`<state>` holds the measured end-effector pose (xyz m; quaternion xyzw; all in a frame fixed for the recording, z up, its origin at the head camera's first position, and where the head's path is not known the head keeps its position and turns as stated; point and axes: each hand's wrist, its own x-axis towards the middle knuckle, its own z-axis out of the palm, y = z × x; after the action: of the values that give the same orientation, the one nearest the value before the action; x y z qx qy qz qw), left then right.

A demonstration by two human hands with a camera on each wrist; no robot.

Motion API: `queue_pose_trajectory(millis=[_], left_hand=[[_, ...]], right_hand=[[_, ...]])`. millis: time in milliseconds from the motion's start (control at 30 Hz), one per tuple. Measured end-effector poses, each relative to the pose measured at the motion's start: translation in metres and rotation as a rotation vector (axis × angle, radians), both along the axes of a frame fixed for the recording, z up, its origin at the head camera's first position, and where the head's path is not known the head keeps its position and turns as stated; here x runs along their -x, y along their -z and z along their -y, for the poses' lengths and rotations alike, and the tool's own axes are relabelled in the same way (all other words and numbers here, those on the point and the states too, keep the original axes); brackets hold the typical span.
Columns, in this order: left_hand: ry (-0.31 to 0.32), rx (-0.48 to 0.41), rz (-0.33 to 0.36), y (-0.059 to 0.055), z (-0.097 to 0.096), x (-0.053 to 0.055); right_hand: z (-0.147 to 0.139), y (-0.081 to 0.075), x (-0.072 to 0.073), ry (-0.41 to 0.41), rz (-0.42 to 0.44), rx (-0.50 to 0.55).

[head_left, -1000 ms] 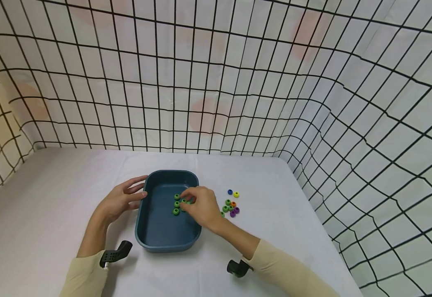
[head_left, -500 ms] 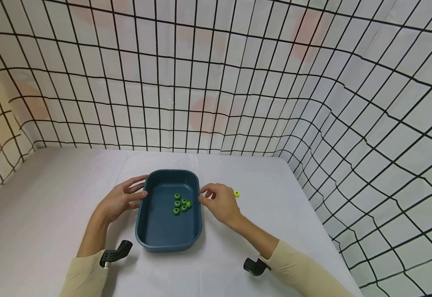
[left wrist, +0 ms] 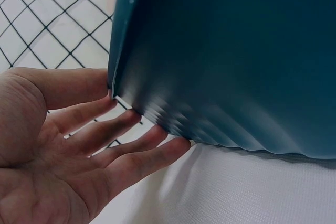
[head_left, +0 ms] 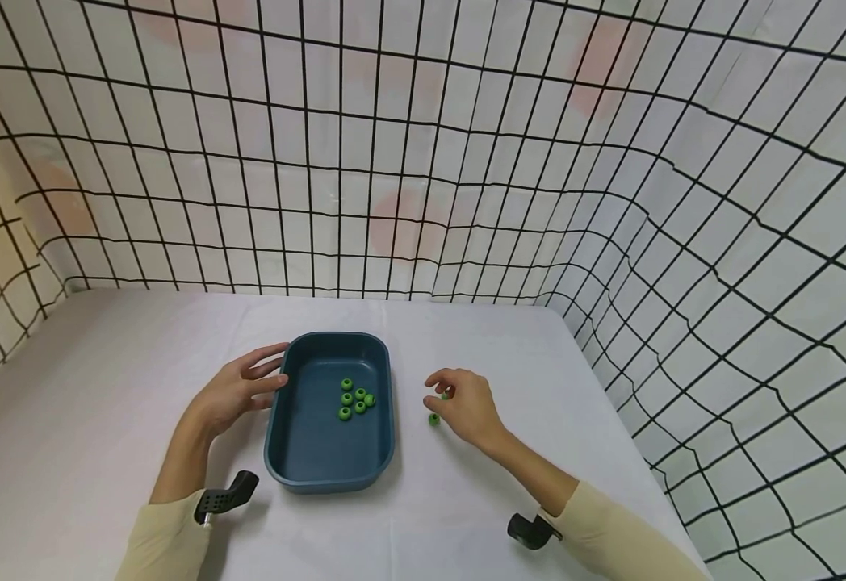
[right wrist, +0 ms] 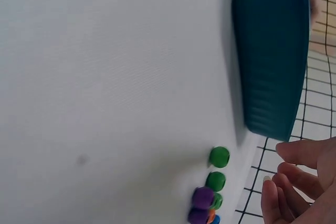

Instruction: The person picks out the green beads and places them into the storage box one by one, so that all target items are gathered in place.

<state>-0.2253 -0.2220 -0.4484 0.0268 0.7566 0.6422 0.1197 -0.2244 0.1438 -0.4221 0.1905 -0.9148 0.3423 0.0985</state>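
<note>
My left hand rests at the left side of a dark blue tray. Its fairly straight fingers touch the outer wall, and the thumb lies at the rim. Inside the tray sit several green beads, right of its middle. My right hand hovers over the loose beads to the right of the tray, thumb and forefinger apart with nothing between them. In the right wrist view, green beads and purple beads lie below the fingers. The hand covers most of this group in the head view.
White cloth covers the table. Black wire mesh stands along the back and sides, with white sheeting behind it. An orange bead and a blue bead show partly at the lower edge of the right wrist view.
My right hand has left the green beads in the tray, passed over its right rim and moved right, above the loose beads. The left hand and tray have stayed put.
</note>
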Motion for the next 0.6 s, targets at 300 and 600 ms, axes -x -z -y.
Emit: queue_pose_trajectory(millis=[300, 600], left_hand=[[0.012, -0.014, -0.007, 0.001, 0.0, -0.001], [0.012, -0.019, -0.01, 0.0, 0.0, -0.001]], right_hand=[[-0.013, 0.015, -0.003, 0.007, 0.091, -0.023], [-0.016, 0.029, -0.005, -0.003, 0.1, -0.034]])
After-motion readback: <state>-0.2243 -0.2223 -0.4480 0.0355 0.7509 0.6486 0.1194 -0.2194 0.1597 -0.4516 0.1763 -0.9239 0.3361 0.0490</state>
